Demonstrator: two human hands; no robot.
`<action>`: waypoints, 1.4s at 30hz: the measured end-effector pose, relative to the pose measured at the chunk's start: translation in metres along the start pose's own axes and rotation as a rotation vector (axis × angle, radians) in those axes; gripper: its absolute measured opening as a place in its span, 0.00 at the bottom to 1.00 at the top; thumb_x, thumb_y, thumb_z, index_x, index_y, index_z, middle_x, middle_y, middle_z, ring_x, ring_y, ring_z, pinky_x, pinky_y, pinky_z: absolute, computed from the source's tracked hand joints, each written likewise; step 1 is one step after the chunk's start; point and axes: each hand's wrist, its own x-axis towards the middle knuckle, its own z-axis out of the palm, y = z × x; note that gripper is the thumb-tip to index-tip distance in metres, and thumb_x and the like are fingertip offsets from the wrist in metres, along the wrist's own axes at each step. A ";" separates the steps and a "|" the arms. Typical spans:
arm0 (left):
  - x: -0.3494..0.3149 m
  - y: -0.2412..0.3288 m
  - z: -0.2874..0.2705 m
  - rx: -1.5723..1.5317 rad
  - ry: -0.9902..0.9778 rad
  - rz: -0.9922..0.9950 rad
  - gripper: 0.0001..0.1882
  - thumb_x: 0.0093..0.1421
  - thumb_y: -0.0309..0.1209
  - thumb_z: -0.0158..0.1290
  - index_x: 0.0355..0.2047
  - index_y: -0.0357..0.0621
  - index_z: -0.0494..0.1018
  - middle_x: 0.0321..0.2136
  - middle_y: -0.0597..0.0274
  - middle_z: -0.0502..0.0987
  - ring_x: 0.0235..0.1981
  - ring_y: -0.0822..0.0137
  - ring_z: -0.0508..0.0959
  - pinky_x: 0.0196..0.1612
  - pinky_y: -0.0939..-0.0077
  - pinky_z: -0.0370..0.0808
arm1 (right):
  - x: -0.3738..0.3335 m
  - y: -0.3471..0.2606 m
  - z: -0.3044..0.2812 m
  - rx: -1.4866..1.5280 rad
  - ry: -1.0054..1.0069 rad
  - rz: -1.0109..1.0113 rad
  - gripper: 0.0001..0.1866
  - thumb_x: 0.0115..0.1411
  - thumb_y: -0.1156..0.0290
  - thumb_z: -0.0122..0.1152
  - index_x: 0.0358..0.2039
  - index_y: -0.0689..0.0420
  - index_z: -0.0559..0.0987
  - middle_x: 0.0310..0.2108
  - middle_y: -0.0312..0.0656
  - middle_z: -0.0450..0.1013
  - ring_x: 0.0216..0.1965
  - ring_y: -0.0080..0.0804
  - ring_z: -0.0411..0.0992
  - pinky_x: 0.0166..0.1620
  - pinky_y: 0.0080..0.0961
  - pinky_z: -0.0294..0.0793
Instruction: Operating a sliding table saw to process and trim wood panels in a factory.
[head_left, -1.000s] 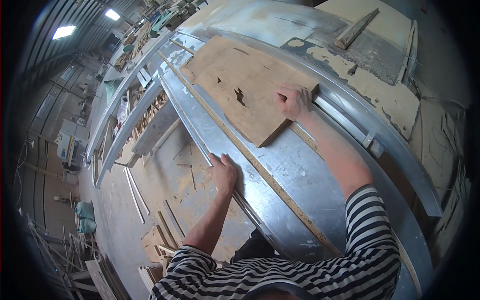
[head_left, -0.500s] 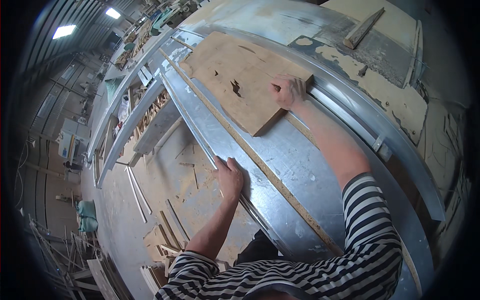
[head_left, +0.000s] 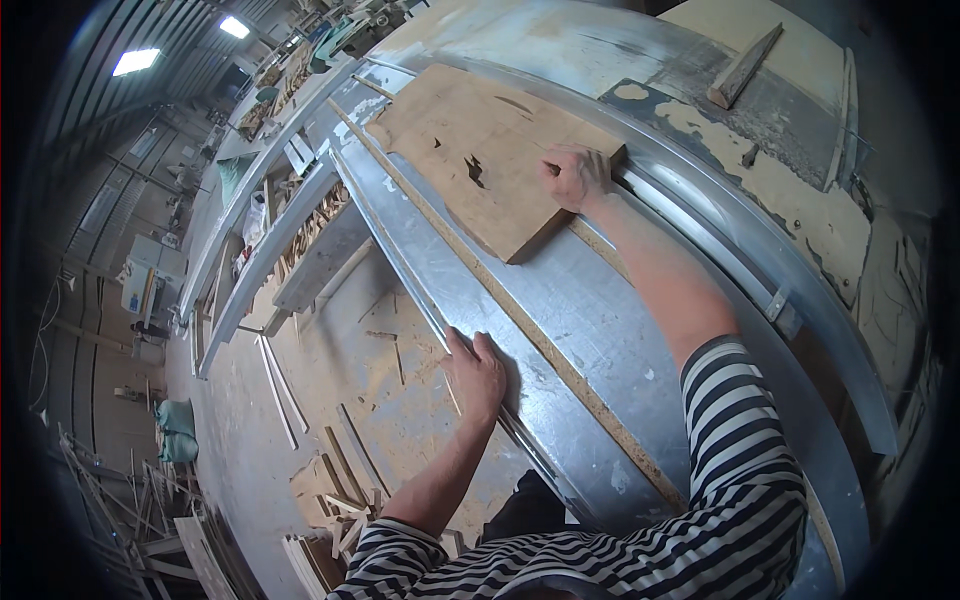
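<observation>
A thick brown wooden slab (head_left: 490, 140) with dark ragged holes and an irregular left edge lies flat on the long metal table (head_left: 590, 330). My right hand (head_left: 578, 180) is closed at the slab's near end, its fingers curled against the wood; some fingertips are hidden. Lower and to the left, my left hand (head_left: 475, 375) holds the table's left edge rail, thumb on top and the other fingers partly out of sight over the side. A narrow tan strip (head_left: 510, 305) runs along the tabletop between my hands.
Curved-looking metal rails (head_left: 690, 220) run along the right side. Beyond them a wood offcut (head_left: 745, 68) lies on a worn surface. On the floor at left are loose wood strips (head_left: 345, 470) and sawdust. A metal frame (head_left: 270, 255) juts out left of the table.
The view has shifted slightly. My left hand sits a little nearer to me along the table edge. My right hand stays against the slab's near end.
</observation>
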 end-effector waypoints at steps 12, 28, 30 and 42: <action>0.000 -0.012 0.005 -0.039 0.097 0.153 0.34 0.63 0.36 0.49 0.64 0.31 0.51 0.54 0.20 0.57 0.55 0.33 0.63 0.59 0.52 0.60 | 0.015 0.003 0.027 0.009 -0.006 0.037 0.10 0.52 0.62 0.55 0.18 0.51 0.76 0.26 0.41 0.76 0.30 0.48 0.75 0.33 0.42 0.73; 0.164 0.129 0.073 0.606 0.020 1.207 0.32 0.56 0.41 0.56 0.55 0.32 0.63 0.49 0.42 0.67 0.50 0.44 0.67 0.51 0.55 0.67 | 0.023 0.005 0.028 0.016 0.012 0.093 0.09 0.51 0.64 0.55 0.19 0.53 0.76 0.25 0.47 0.74 0.28 0.47 0.74 0.31 0.41 0.71; 0.166 0.132 0.072 0.569 0.049 1.275 0.26 0.57 0.40 0.55 0.49 0.32 0.66 0.42 0.43 0.69 0.44 0.47 0.71 0.44 0.58 0.71 | 0.018 0.019 0.018 0.116 -0.123 0.157 0.11 0.53 0.63 0.55 0.18 0.53 0.76 0.24 0.47 0.74 0.27 0.47 0.74 0.31 0.41 0.71; 0.159 0.142 0.066 0.648 0.170 1.326 0.24 0.56 0.39 0.55 0.44 0.31 0.64 0.39 0.41 0.69 0.41 0.50 0.71 0.41 0.60 0.70 | 0.074 0.054 -0.078 -0.836 -0.813 -0.162 0.34 0.47 0.69 0.67 0.57 0.36 0.72 0.61 0.47 0.60 0.61 0.41 0.62 0.51 0.38 0.74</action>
